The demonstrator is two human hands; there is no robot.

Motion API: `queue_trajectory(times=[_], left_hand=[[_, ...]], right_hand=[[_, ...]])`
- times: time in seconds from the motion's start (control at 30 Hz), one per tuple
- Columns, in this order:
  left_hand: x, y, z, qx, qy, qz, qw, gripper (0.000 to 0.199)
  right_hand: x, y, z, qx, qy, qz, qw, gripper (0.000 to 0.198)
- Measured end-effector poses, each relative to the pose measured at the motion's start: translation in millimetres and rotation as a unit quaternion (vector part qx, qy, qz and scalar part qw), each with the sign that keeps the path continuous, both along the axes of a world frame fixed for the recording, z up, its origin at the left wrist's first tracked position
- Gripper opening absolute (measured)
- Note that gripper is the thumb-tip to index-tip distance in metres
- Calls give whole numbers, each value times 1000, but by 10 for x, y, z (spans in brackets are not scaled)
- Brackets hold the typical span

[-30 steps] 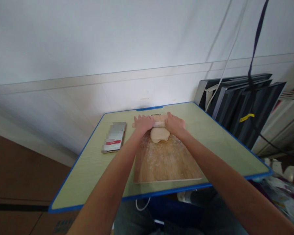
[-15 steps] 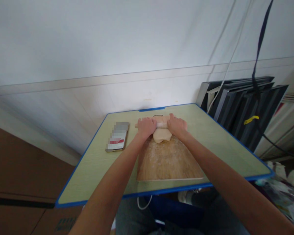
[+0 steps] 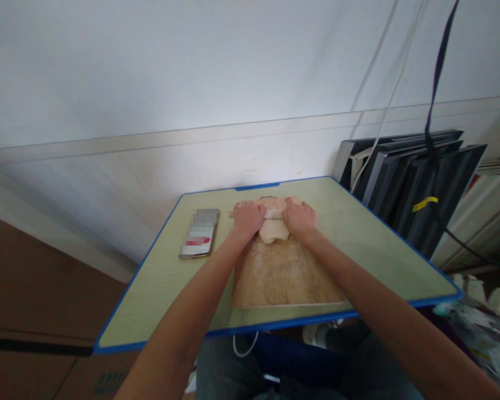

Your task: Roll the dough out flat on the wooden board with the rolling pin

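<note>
Both hands grip a wooden rolling pin that lies crosswise over a pale piece of dough. My left hand is closed round its left part, with the pin's left tip poking out beyond the fingers. Round the right part is my right hand, also closed; it hides that end. Toward me the dough bulges out from under the pin in an uneven, rounded flap. Beneath it is a wooden board dusted with flour, its far part mostly covered by the hands and pin.
The board rests on a pale green table with a blue rim. A phone lies left of the board. Dark flat panels lean against the wall on the right, with a black strap hanging before them.
My right hand has shifted slightly left and down along the rolling pin. The pin sits a touch nearer to me over the dough, and my left hand is nearly where it was.
</note>
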State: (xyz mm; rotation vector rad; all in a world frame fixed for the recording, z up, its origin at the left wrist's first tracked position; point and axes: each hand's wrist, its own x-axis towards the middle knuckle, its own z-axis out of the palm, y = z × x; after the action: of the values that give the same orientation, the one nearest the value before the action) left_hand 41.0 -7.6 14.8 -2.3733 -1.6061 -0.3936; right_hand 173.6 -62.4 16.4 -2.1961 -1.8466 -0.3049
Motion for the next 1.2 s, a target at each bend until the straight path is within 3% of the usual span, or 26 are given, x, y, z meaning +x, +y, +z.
queue_trajectory(times=[0.2, 0.43, 0.53, 0.7, 0.87, 1.03, 1.2], left_hand=[[0, -17, 22, -1, 7, 1, 1000, 51], [-3, -6, 25, -2, 8, -13, 1000, 54], [-2, -22, 40, -3, 12, -18, 1000, 52], [-21, -72, 67, 3, 19, -26, 999, 52], [-97, -125, 127, 19, 44, -80, 996, 50], [-216, -153, 277, -37, 92, -110, 989, 51], [-330, -56, 413, -106, 99, -124, 982, 54]], right_hand=[[-18, -49, 37, -29, 1, -15, 999, 30], [103, -110, 110, -69, -27, 97, 993, 41], [131, -104, 114, -71, -26, 101, 992, 42], [123, -114, 56, -30, -1, 96, 995, 36], [130, -194, -49, 32, 62, 108, 992, 30], [230, -209, 52, -1, 99, 160, 982, 28], [328, -98, 261, -67, 49, 185, 979, 39]])
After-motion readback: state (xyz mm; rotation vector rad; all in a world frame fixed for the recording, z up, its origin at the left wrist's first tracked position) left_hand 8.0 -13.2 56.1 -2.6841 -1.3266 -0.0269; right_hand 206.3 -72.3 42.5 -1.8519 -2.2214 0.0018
